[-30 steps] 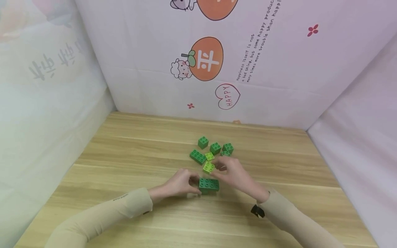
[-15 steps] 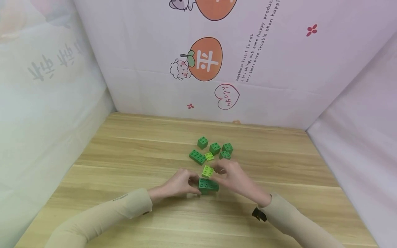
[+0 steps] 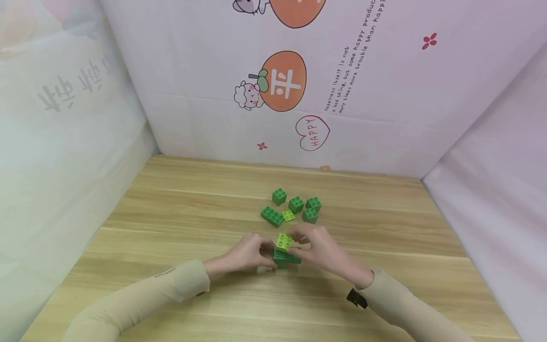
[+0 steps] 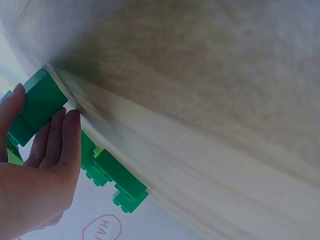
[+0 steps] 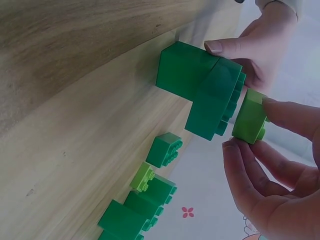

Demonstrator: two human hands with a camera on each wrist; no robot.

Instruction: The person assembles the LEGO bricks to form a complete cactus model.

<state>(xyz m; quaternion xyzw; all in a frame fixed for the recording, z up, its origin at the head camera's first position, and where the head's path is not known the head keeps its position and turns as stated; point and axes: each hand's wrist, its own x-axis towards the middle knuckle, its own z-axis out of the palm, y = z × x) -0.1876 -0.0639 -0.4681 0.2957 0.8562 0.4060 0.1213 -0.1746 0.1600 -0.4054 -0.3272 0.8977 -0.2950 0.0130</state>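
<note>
Lime brick [image 5: 250, 116], pinched in my right hand [image 3: 315, 244], has moved toward the desk's [image 3: 222, 313] near edge, above the green stack [image 5: 200, 87] my left hand [image 3: 248, 252] grips; not yet seated.

3 pale walls [image 3: 376, 137], apparently hung with cloth, border a wood-grain tabletop [image 3: 192, 194].

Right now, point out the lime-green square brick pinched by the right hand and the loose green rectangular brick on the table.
Lime-green square brick [image 5: 247, 117]: right wrist view, on its plain side.
Loose green rectangular brick [image 3: 272, 215]: head view, on its studded top.
</note>
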